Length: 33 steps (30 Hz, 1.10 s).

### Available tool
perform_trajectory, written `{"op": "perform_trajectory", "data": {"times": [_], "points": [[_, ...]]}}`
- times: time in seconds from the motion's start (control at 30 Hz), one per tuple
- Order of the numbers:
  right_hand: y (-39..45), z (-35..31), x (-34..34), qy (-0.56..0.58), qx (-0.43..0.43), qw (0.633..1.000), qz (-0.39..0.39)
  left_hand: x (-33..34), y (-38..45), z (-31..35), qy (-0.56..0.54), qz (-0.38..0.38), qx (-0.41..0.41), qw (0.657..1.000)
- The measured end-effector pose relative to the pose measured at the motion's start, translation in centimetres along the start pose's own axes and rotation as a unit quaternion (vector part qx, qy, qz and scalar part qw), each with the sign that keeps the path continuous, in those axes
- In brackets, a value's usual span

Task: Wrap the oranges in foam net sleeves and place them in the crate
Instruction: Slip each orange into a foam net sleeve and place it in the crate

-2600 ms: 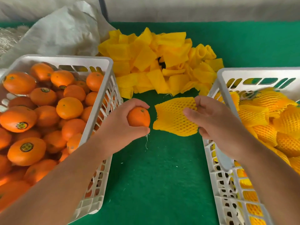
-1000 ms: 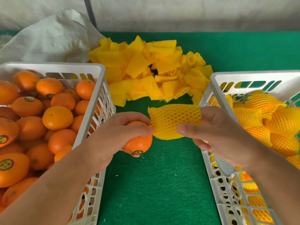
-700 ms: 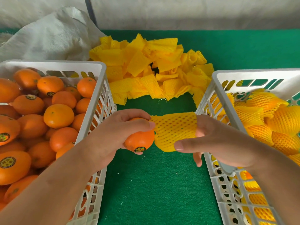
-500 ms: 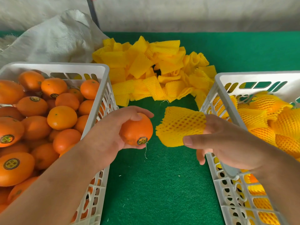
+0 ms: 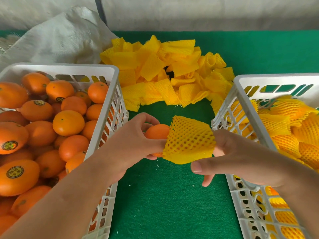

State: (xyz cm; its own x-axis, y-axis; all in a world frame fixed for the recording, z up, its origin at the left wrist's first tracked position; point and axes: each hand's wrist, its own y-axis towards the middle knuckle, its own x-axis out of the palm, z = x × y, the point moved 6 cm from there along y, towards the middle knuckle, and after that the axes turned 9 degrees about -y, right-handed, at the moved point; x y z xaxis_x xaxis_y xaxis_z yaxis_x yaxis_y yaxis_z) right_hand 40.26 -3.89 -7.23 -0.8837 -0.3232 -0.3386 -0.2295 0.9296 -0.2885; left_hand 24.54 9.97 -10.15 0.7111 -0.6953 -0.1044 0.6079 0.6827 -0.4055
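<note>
1. My left hand [image 5: 133, 140] was curled round a bare orange [image 5: 156, 133], thumb below and fingers over the top, holding it above the green mat [image 5: 172, 195] between the two crates.
2. My right hand [image 5: 229, 157] had the foam net sleeve [image 5: 189, 140] stretched over its fingers, thumb [image 5: 203, 165] free underneath, so the mouth gaped toward the fruit. The sleeve's near edge was touching the orange, just starting over its right side.
3. Feel of it, as I judged: the orange was firm, round, smooth-skinned and with a bit of weight, so it wanted a full cupping grip from behind, not a fingertip pinch, or it would roll out.
4. The sleeve looked feather-light, soft and springy. It would stretch wide and snap back, and the mesh could snag or tear if yanked from one corner. Best taken at the rim, fingers inside, spreading evenly.
5. Still to do: push the fruit right through until the net closed over it.
6. The left crate [image 5: 110, 94] sat heaped with unwrapped oranges [image 5: 68, 123]. The right crate [image 5: 229, 104] already held wrapped oranges [image 5: 286, 142], and that was where this one belonged.
7. A pile of spare sleeves [image 5: 165, 73] lay beyond on the mat, a white sack [image 5: 60, 40] behind the left crate.
</note>
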Motion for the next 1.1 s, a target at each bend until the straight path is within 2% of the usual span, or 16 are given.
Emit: {"op": "perform_trajectory", "data": {"times": [0.3,0.47,0.63,0.73,1.1], "points": [[-0.2,-0.6,-0.3,0.034,-0.020,0.999,0.016,0.6,-0.5,0.6,0.003,-0.061,0.026,0.998],[0.1,-0.6,-0.3,0.040,-0.030,0.999,0.003,0.5,-0.6,0.7,-0.023,-0.067,0.021,0.997],[0.1,0.2,-0.2,0.056,-0.006,0.998,-0.007,-0.1,0.0,0.3,-0.081,-0.025,0.008,0.996],[0.1,0.4,-0.4,0.049,0.006,0.999,-0.001,0.1,-0.1,0.6,-0.123,-0.043,0.012,0.991],[0.0,0.9,-0.7,0.040,0.005,0.999,0.014,0.9,-0.7,0.9,-0.154,-0.095,0.026,0.983]]}}
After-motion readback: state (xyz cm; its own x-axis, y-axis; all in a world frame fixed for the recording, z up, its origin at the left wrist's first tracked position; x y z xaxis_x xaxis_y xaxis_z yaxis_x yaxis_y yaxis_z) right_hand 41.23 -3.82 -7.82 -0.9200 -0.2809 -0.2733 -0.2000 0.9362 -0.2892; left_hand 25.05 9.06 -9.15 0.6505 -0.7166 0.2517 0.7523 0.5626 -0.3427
